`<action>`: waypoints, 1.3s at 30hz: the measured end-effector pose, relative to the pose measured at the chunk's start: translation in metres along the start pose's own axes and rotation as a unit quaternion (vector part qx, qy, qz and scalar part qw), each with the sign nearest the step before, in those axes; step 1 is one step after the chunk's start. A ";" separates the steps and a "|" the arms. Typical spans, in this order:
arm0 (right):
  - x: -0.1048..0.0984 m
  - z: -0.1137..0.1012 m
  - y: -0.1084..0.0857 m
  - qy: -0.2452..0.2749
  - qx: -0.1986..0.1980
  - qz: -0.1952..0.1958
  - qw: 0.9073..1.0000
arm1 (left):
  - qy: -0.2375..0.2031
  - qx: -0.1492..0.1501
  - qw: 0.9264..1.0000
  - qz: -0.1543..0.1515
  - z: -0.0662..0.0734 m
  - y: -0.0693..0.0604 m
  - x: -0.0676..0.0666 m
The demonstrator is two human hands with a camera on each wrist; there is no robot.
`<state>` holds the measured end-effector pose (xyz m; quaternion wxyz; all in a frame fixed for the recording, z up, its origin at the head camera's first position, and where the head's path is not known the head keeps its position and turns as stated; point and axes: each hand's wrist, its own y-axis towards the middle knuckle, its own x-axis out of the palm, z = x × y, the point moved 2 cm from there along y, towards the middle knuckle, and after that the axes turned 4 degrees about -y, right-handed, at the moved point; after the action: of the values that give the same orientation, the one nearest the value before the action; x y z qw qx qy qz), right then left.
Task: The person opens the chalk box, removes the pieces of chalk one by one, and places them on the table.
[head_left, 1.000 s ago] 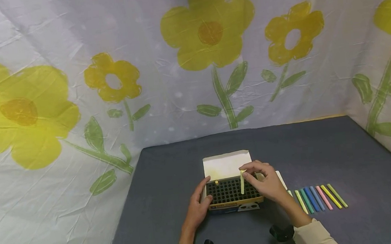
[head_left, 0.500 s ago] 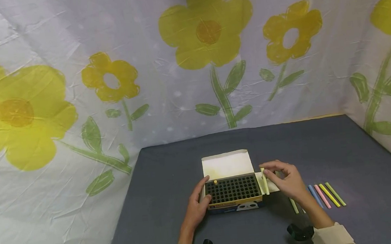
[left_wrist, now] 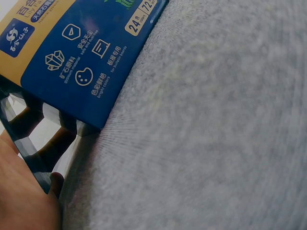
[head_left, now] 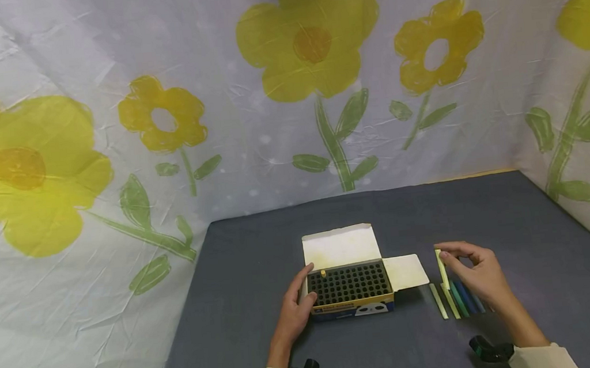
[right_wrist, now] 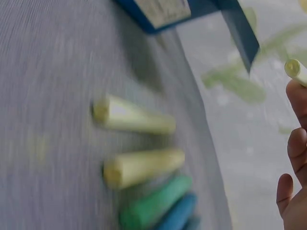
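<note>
An open blue-and-yellow chalk box [head_left: 354, 307] stands on the table, filled by a black holed insert [head_left: 355, 283]. One yellow chalk stick [head_left: 323, 273] pokes up from a hole near the insert's far left corner. My left hand [head_left: 296, 311] holds the box by its left end, thumb at the near corner and fingers toward the far one. Right of the box, my right hand [head_left: 478, 273] pinches a pale yellow chalk stick [head_left: 442, 269] upright between thumb and fingertips. Its lower end is just above the laid-out sticks; contact is unclear.
Below the right hand lie a pale chalk stick [head_left: 438, 301], a yellow-green one [head_left: 450, 302], a green one [head_left: 459, 299] and blue ones, partly covered by the hand. The box's white lid [head_left: 340, 247] leans back and a side flap [head_left: 406, 272] sticks out rightward.
My right hand has carried the pale yellow chalk stick from above the holed insert rightward, past the side flap, to the row of sticks. My left hand keeps its hold on the box.
</note>
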<state>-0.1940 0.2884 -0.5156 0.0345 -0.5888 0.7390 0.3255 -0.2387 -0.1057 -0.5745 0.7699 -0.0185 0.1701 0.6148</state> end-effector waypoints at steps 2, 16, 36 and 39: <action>-0.008 0.007 -0.002 -0.012 0.003 0.002 1.000 | -0.001 0.000 1.000 0.000 0.000 0.000 0.000; -0.064 0.055 -0.010 -0.147 0.081 -0.028 0.985 | 0.003 0.010 1.000 0.001 -0.001 0.000 -0.002; -0.087 0.083 -0.015 -0.300 0.099 -0.125 0.940 | 0.007 0.003 1.000 0.000 -0.001 -0.001 0.000; -0.086 0.082 -0.014 -0.311 0.102 -0.128 0.936 | 0.002 0.004 1.000 0.000 -0.001 0.000 0.000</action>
<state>-0.1828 0.4030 -0.5489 0.3640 -0.5406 0.6392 0.4082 -0.2386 -0.1064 -0.5758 0.7697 -0.0170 0.1738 0.6140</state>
